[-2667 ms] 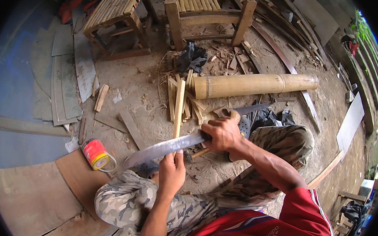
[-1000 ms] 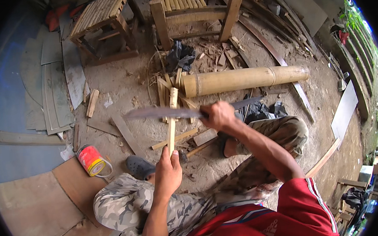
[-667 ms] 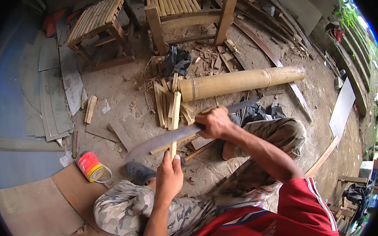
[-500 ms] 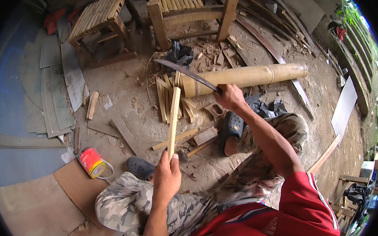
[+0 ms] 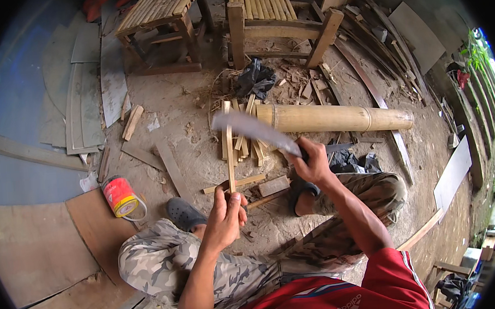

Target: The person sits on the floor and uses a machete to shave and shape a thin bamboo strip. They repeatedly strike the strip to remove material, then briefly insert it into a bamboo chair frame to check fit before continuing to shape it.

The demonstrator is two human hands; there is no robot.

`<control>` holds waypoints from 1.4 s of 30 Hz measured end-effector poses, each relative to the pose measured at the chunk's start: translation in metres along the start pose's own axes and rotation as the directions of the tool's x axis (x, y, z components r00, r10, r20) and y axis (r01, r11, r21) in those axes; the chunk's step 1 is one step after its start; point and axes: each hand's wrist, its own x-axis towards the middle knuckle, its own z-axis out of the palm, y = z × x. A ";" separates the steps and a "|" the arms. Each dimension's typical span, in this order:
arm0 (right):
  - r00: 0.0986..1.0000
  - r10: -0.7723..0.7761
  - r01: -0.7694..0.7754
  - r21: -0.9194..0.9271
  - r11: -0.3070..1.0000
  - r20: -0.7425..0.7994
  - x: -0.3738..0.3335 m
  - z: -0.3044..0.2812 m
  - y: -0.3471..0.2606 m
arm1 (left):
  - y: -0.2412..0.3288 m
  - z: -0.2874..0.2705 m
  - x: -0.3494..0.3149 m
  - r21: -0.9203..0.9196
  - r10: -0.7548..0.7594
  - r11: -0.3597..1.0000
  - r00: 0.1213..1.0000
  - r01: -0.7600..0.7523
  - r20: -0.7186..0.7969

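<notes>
Shaving stroke: the right grip [image 5: 311,160] is closed round the handle of one machete [image 5: 257,132]; a shallow blade angle, directed away from the left grip [image 5: 224,218], should give an even cut.
Pale strip [image 5: 230,164]: one, held near its lower end by the left grip, extending beyond it; blade contact cannot be told.
Finger clearance: hold low, outside the blade path.
Loose strips [image 5: 257,154]: several, overlapping, beyond the left grip; exact count unclear.
Bamboo pole [image 5: 325,116]: one, beyond the right grip.
Clogs [image 5: 184,213]: two, one beside each grip.
</notes>
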 end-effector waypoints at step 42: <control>0.908 0.409 -0.331 -0.443 0.833 0.091 0.015 0.010 0.026 | 0.025 0.007 -0.014 -0.024 -0.094 0.995 0.992 0.096 0.079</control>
